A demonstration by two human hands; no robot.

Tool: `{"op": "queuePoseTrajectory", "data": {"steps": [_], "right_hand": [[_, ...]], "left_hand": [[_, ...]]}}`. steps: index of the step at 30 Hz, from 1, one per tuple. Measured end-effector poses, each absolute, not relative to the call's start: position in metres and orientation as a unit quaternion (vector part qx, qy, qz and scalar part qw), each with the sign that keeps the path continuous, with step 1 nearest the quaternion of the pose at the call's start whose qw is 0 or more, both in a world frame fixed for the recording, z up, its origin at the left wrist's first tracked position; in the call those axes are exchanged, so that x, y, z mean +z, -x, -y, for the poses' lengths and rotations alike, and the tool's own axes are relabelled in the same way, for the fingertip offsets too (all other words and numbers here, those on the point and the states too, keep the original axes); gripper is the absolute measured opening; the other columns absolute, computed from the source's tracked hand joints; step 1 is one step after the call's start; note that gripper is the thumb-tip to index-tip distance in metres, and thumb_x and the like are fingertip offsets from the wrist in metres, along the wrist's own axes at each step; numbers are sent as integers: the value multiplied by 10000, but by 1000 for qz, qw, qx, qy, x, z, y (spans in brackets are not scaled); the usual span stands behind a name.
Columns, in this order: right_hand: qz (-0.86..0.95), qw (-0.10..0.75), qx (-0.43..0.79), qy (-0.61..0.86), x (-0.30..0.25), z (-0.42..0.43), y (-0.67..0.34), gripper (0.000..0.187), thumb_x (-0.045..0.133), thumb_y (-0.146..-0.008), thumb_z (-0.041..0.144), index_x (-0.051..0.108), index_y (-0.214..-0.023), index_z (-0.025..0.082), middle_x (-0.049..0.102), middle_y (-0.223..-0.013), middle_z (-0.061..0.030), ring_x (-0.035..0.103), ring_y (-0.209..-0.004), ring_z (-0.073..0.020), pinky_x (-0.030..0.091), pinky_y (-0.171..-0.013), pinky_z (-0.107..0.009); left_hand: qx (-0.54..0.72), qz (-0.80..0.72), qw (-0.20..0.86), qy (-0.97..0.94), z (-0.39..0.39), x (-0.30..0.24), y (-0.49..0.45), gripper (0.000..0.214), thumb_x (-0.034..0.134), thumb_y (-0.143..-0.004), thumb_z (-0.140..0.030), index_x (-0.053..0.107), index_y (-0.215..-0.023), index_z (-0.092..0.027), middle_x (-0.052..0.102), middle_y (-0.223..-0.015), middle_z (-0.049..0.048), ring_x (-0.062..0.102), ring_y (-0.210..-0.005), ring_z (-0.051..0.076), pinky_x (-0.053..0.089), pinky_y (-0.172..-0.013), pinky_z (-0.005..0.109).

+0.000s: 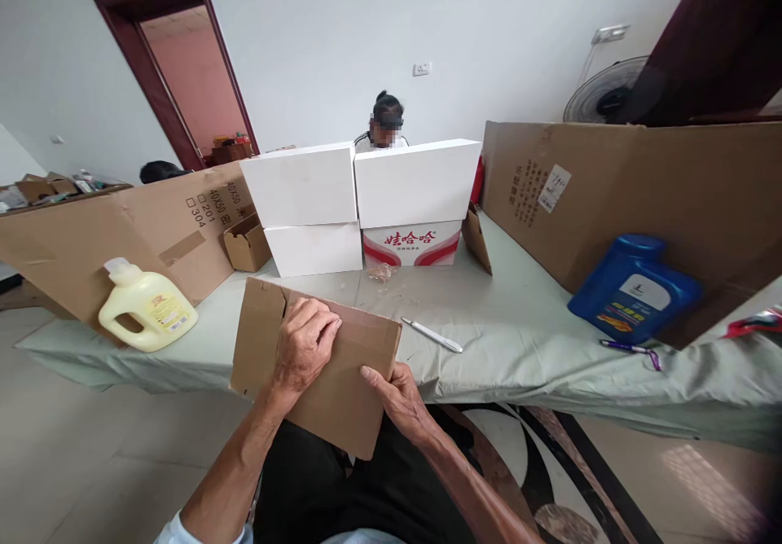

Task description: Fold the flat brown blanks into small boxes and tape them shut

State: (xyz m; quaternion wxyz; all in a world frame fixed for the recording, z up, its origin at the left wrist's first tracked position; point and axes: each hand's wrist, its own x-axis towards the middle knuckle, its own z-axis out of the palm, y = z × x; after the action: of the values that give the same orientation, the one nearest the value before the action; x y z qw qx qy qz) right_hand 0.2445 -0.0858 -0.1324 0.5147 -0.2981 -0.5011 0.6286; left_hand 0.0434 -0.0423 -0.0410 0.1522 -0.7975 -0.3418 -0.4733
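A flat brown cardboard box (342, 401) rests tilted against the table's near edge and over my lap. My left hand (304, 347) presses on its upper middle with fingers curled onto the cardboard. My right hand (396, 397) grips its right edge, thumb on the face. A white pen-like tool (432, 335) lies on the cloth just right of the box.
A yellow detergent jug (147, 306) lies at the left, a blue jug (635, 287) at the right beside a purple pen (629, 348). White boxes (360, 186) are stacked at the back, flanked by large cardboard sheets (641, 194). Another person sits behind them.
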Motion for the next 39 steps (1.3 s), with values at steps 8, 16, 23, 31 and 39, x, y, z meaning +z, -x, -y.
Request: {"op": "queuePoseTrajectory", "data": {"steps": [8,16,23,31,39], "right_hand": [[490,513,633,309,-132,91,-244,548,864,-862,706,791,-927,166,762,-899,-71,679,-809,-214,552,-731,-322],[498,502,652,272,-128,94,-243,527,869,-875,677,832,-1008,168,792,-956,-83,712,-826,-219,566,-782,-346],[511,514,630,278,-129,89,-242,518,850,-888,686,827,-948,172,778,-926,-77,683,-832,-214,556,-753,-327],[511,496,651,263,-130,94,-237,492,870,-885,657,800,-914,171,753,-830,-49,673,-738,-187,538,-673,-288],[503,488,672,239,-138,87,-249,487,850,-921,622,848,-1141,187,827,-1103,-111,776,-953,-265,613,-898,-393]], "left_hand": [[-461,343,134,807,53,-38,-40,209,575,-1072,-109,628,-899,-213,668,-882,44,596,-874,217,502,-833,373],[-525,375,94,758,56,-30,-26,185,600,-1062,-135,648,-901,-212,669,-886,16,641,-848,175,508,-798,301],[-561,396,-32,726,62,-16,-32,153,629,-1035,-196,679,-891,-214,722,-888,15,669,-833,163,524,-797,274],[-530,355,-311,705,73,-9,-45,246,645,-1069,-362,740,-917,-193,820,-953,79,782,-937,213,617,-913,329],[-720,380,-111,570,71,25,4,145,801,-924,-294,709,-934,-182,824,-841,31,767,-736,162,648,-771,294]]}}
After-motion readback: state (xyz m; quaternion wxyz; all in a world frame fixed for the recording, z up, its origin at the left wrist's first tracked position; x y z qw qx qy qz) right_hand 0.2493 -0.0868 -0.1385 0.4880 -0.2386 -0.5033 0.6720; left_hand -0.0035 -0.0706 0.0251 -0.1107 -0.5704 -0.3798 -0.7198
